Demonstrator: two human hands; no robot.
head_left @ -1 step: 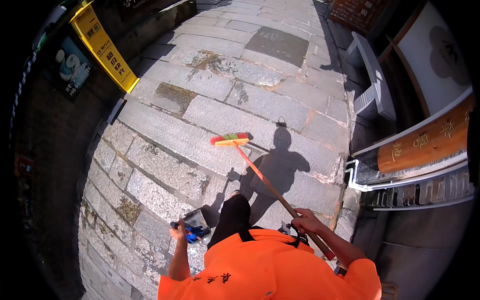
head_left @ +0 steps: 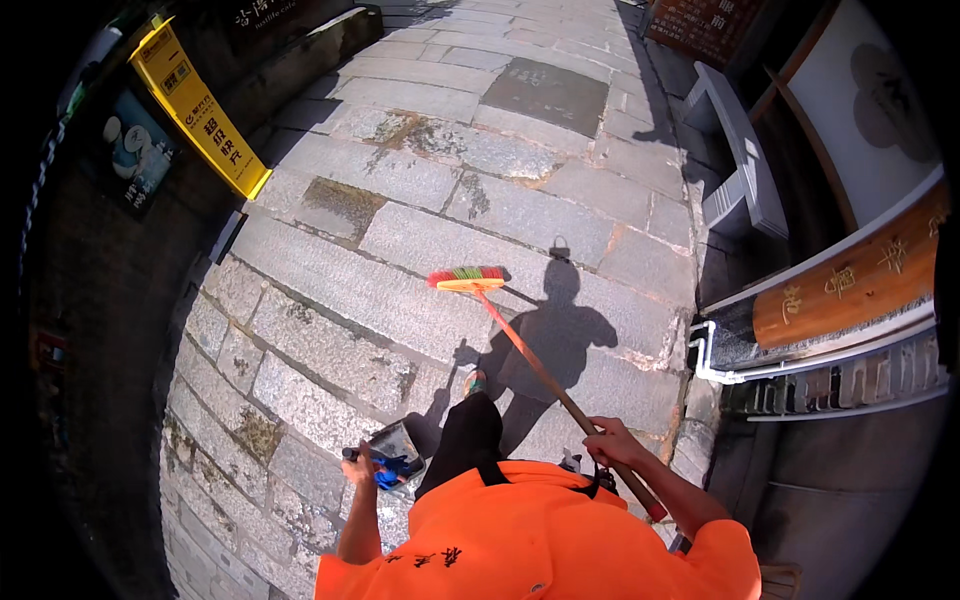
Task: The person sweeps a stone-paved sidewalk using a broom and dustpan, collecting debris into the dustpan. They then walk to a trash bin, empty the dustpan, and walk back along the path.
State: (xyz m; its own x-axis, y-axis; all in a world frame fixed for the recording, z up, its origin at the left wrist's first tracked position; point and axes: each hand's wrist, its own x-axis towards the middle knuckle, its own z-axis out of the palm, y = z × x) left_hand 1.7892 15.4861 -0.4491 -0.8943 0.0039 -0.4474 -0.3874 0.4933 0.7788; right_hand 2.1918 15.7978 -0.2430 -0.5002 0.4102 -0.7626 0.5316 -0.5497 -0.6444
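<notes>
The right grip (head_left: 615,443) is wrapped around the broom (head_left: 540,368) toward its near end; the broom head (head_left: 470,285) is far and left, over stone paving (head_left: 320,260). The left grip (head_left: 359,465) curls around the dustpan (head_left: 398,440) handle, the pan just right.

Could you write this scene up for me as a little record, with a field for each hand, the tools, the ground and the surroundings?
Left hand: gripping a dark handle, apparently the dustpan's
Right hand: closed around the broom's handle
Broom: long handle, red and green bristles, head out in front
Dustpan: beside the left hand, with something blue inside, too unclear to name
Clothing: orange shirt
Ground: sunlit stone paving
Left side: tall yellow sign
Right side: pale bench
</notes>
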